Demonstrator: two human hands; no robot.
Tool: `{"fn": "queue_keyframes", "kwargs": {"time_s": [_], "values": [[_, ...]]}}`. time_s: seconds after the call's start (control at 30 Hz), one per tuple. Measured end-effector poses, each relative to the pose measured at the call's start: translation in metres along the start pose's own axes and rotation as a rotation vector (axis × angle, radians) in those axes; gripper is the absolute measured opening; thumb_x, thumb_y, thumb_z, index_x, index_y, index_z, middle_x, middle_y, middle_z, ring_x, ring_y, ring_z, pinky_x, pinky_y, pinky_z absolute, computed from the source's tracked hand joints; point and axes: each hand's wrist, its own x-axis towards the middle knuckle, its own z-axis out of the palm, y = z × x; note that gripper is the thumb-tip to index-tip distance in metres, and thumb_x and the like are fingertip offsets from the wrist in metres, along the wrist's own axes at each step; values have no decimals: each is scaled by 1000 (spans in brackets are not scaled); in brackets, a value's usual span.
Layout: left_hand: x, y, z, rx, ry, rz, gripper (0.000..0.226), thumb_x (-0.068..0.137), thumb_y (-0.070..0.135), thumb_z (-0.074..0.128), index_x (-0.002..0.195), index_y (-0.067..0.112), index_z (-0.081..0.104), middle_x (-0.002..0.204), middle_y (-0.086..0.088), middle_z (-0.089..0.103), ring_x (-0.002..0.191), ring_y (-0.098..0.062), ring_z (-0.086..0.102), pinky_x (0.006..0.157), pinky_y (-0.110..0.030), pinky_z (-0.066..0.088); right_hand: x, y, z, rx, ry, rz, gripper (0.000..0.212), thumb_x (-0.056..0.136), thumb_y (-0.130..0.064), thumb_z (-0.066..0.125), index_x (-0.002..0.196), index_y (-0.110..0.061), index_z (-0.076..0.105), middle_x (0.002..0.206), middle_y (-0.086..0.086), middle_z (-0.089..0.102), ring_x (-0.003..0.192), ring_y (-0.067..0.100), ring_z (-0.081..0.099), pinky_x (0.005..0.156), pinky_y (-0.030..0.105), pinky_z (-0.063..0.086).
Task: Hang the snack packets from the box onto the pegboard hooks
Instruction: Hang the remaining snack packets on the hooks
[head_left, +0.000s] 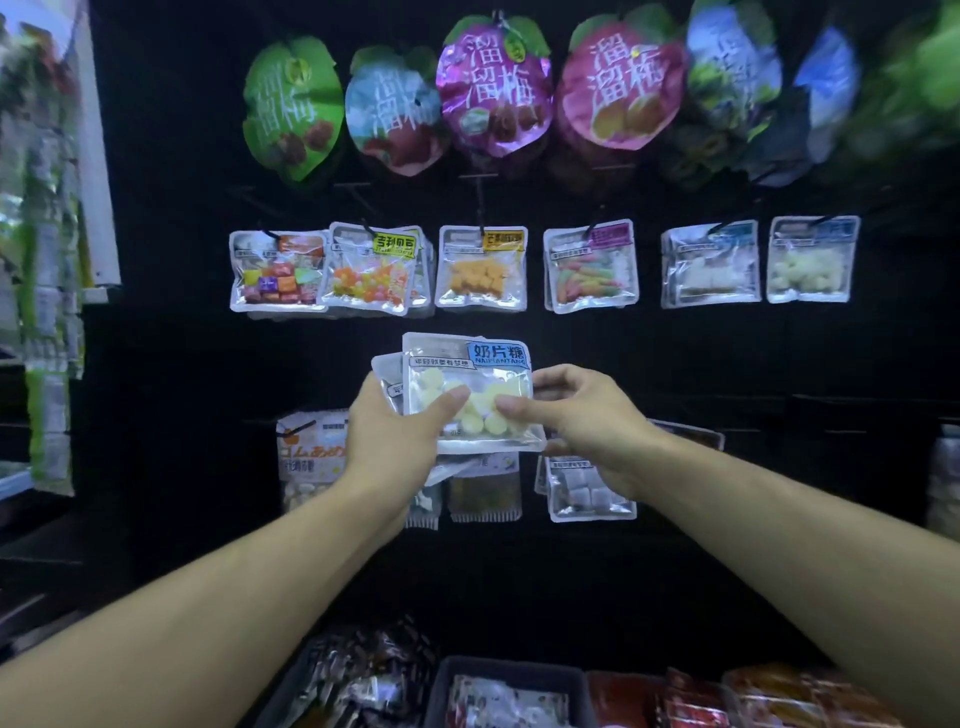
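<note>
A small stack of clear snack packets sits in my left hand (392, 434), in front of the black pegboard (727, 374). The front packet (470, 364) has a blue label and pale round candies. My right hand (576, 415) pinches this front packet at its right side, thumb on the face and fingers behind. The stack hangs in the air between the middle and lower rows of hooks. Below, at the bottom edge, a dark box (524, 670) holds more packets.
The top row carries large leaf-shaped plum bags (493, 88). The middle row has small candy packets (483, 267) on hooks. More packets (589, 491) hang lower, partly behind my hands. Red and dark snack bags (685, 696) lie beside the box. A white shelf end (98, 156) stands left.
</note>
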Motion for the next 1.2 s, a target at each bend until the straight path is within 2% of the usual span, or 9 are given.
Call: {"fn": "queue_keyframes", "kwargs": {"time_s": [0.1,0.23,0.33,0.47,0.57,0.73,0.93,1.07,1.2], "values": [[-7,4,24,-11,-48,11,39,86,23,89,117,26,66,107,3,81,100,-21,79,95,-52,62,-8,1,-25,17,25,20,52,74,-21,94,115,-8,64,104,7,79,80,17,79,63,32,63],[-10,6,54,-66,-107,-80,45,84,39,89,122,29,67,117,6,79,113,-22,73,103,-54,55,-8,11,-67,41,121,30,52,79,-16,92,117,-6,58,109,15,77,95,31,79,87,55,63],[-7,2,78,-107,-158,-144,27,97,17,77,122,22,68,116,-3,80,109,-30,77,100,-58,58,-3,20,-107,82,240,6,43,83,-15,88,115,-11,58,111,12,76,100,32,77,89,50,62],[-6,-10,109,-56,-251,-167,43,93,-13,70,126,14,64,114,-11,80,100,-28,79,85,-43,63,4,25,-170,129,443,-62,34,94,-12,77,120,-20,56,107,5,78,95,21,76,85,42,61],[-8,-15,129,-44,-306,-184,39,93,-12,70,120,16,67,110,-9,81,98,-27,80,83,-43,64,9,30,-213,128,596,-122,37,97,-12,72,128,-24,56,109,4,76,93,19,76,76,38,61],[-8,-12,171,-101,-366,-197,31,95,-9,71,109,19,71,102,-8,84,97,-29,81,88,-48,63,30,30,-270,150,805,-206,35,97,-12,70,123,-33,60,107,-3,76,97,18,75,93,46,62],[2,14,235,-114,-494,-140,25,98,-4,68,114,15,70,102,-6,84,90,-20,82,70,-29,63,72,-6,-314,285,923,-330,32,95,-8,70,116,-31,67,97,-8,74,98,17,75,92,44,63],[6,21,265,-86,-548,-95,24,100,-1,68,117,15,70,105,-4,83,97,-19,81,80,-29,62,98,-17,-328,349,947,-347,32,98,-11,69,127,-24,66,107,-4,73,94,13,71,65,11,54],[11,14,281,-109,-496,-61,25,99,-1,70,112,20,71,103,-1,84,99,-21,81,94,-38,61,111,-19,-339,383,993,-356,31,99,-12,67,128,-22,65,106,-4,70,78,1,63,44,3,41]]}}
